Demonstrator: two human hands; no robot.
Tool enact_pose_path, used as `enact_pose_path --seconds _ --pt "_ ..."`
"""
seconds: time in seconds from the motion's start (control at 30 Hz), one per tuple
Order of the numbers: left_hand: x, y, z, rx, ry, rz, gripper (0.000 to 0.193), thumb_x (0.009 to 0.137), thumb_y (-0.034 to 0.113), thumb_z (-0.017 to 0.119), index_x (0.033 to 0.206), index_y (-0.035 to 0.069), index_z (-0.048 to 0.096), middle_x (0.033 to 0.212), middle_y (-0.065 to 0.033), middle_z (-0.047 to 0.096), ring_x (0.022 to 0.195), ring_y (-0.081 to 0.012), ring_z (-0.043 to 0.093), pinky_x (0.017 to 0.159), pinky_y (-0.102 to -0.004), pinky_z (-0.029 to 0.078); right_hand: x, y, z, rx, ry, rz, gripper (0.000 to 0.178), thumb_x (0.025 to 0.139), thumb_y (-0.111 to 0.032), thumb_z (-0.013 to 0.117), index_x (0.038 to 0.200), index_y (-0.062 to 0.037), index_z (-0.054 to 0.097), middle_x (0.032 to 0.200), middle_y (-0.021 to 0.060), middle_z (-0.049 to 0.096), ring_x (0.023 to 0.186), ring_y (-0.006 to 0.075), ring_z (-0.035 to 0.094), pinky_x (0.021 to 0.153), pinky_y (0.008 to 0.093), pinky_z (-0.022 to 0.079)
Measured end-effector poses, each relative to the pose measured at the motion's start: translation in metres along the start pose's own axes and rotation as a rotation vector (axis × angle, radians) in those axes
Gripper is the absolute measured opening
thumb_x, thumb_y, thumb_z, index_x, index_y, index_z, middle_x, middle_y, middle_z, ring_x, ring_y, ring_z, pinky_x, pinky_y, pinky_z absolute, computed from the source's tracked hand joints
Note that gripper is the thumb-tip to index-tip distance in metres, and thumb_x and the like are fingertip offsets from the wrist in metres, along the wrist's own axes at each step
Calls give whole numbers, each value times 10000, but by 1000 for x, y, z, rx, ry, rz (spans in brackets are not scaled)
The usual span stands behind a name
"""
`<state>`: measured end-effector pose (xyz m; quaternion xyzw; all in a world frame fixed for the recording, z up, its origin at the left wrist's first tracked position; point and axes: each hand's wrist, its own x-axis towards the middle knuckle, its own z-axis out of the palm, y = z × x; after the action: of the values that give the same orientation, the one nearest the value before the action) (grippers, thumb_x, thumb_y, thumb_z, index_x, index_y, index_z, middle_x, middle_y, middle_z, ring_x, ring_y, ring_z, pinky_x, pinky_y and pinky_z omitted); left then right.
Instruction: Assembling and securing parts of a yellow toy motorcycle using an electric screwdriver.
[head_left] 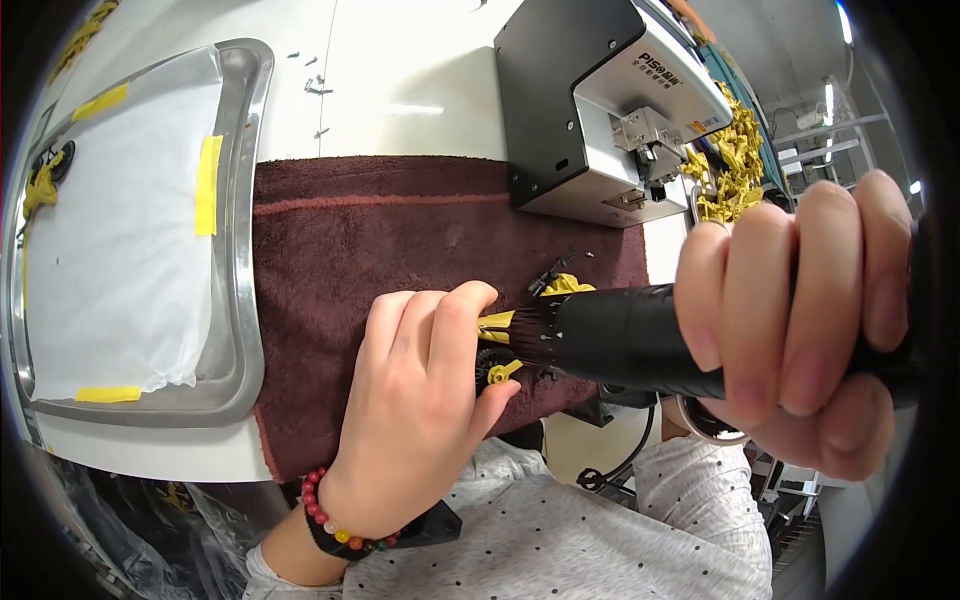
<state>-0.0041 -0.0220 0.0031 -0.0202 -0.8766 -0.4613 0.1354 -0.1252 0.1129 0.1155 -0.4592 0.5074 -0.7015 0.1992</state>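
White worktop [400, 60] is carrying a maroon cloth [370, 250]. Right hand [775, 310] is gripping a black cylindrical tool [625, 330] — fingers clamped round it. Left hand [415, 400] is holding a yellow-and-black part [500, 372] over the cloth — fingers clamped about it, the tool's narrowing end pointing toward it.

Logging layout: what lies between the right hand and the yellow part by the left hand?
The black tool, gripped by the right hand, spans that stretch in the head view.

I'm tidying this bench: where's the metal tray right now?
In the head view, the metal tray lies on the left of the white table, just left of the dark red towel.
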Motion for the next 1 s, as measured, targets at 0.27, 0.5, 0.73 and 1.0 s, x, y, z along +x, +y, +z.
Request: enact_pose_path --seconds 0.27,0.5,0.73,1.0 --pt "-1 1 2 23 11 -42 676 616 52 815 1185 25 450 1043 -122 523 974 -295 492 863 -368 433 12 9 5 -33 16 185 276 793 -69 582 1007 -101 410 847 36 539 639 148 535 661 316 415" --pt "-1 6 2 35 -2 -48 657 630 76 813 1183 24 463 1039 -129 534 985 -303 498 871 -374 439 12 -5 6 -102 64 285 263 794 -86 536 1026 -96 411 864 44 527 639 145 510 655 324 392" --pt "-2 3 7 78 39 30 631 642 133 812 1166 -5 488 1038 -142 529 988 -308 494 879 -394 436 -37 -15 -2 123 344 -201 275 807 -108 596 1031 -87 439 876 32 513 631 113 489 653 292 371" --pt "-4 12 -7 128 -99 45 674 610 202 831 1197 54 533 1009 -94 547 952 -286 491 855 -412 414 -110 -37 -38 261 578 -310 244 838 -117 574 1048 -89 452 887 31 513 649 113 482 689 310 388"
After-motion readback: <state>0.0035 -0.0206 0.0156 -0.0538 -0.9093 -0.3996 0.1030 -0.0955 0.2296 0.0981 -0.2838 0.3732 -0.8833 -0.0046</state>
